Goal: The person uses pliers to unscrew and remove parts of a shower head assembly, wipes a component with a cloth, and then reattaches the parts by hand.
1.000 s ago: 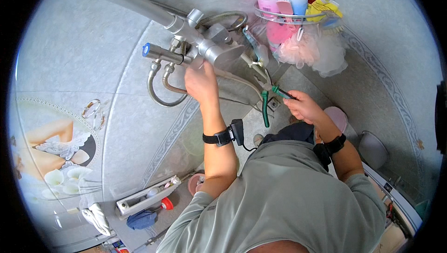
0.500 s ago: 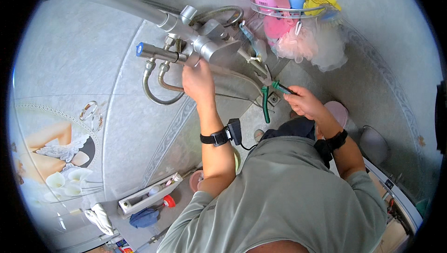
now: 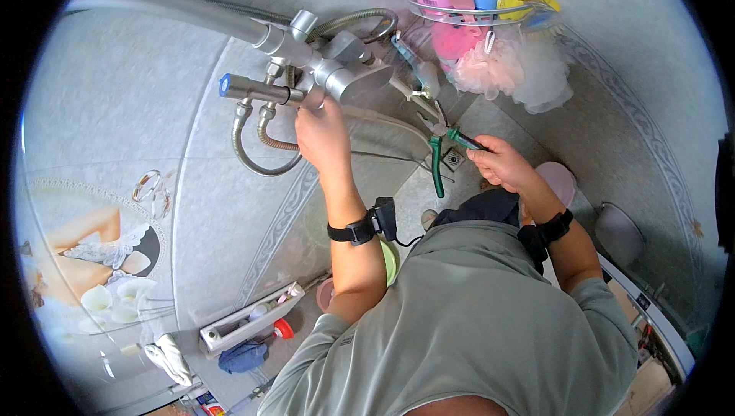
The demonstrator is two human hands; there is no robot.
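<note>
The right hand point(image 3: 501, 165) still grips green-handled pliers point(image 3: 439, 131) by 1 handle point(image 3: 464, 140), jaws spread to its upper left, while the left hand point(image 3: 323, 137), its hold unclear, lingers with a blue-capped valve point(image 3: 256, 90) just leftward, work there apparently ongoing.

Grey-green shirt point(image 3: 459, 316), black straps point(image 3: 355, 231)
</note>
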